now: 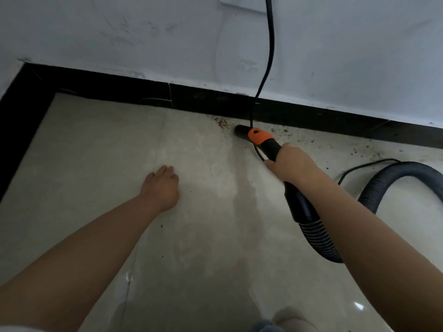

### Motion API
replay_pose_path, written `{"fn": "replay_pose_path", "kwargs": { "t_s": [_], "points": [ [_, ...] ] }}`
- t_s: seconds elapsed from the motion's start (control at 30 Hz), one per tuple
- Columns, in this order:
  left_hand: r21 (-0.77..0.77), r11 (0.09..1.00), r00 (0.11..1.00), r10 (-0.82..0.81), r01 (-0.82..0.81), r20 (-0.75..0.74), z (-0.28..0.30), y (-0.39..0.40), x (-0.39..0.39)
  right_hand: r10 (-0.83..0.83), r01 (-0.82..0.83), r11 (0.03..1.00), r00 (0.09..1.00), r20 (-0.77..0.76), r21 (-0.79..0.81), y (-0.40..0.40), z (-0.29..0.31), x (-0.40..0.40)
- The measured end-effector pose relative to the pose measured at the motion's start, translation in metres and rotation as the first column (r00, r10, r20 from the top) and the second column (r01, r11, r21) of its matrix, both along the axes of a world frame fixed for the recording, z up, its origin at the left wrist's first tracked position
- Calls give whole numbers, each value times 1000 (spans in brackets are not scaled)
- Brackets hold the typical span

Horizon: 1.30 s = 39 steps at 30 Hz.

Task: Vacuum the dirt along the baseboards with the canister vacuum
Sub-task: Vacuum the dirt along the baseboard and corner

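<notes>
Head view: right hand (291, 165) fingers wrap the stiff, light nozzle (257, 137) behind its orange collar (good hold); left hand (161, 184) loosely curled, holding nothing; dirt (223, 122) right of centre.

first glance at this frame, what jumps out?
The orange collar on the black vacuum nozzle, right of centre, with its mouth close to the black baseboard. The right hand grips the tube just behind it, and a patch of dirt lies just left of the nozzle, with more specks along the baseboard to the right. A black cord hangs down the white wall to the nozzle.
</notes>
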<state>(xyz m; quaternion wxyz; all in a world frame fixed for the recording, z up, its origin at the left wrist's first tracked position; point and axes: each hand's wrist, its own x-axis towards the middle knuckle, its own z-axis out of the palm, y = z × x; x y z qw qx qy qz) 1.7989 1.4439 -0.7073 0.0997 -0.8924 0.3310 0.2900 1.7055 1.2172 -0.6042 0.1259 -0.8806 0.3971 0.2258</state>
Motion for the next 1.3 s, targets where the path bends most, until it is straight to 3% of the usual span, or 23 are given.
{"fn": "replay_pose_path", "kwargs": {
  "t_s": [0.53,0.7,1.03,1.3],
  "points": [
    [8,995,994,99,-99,-45,-1,24,13,144,-147,988,988,58,46,47,-17,80],
    [11,994,994,107,-107,-23,4,30,25,125,-131,989,989,77,74,43,-7,83],
    [-62,981,977,172,-181,-127,2,15,19,-54,55,998,996,-68,25,-15,22,18],
    [-26,985,976,168,-173,-140,-1,19,9,120,-117,992,991,-60,50,23,12,39]
  ]
}}
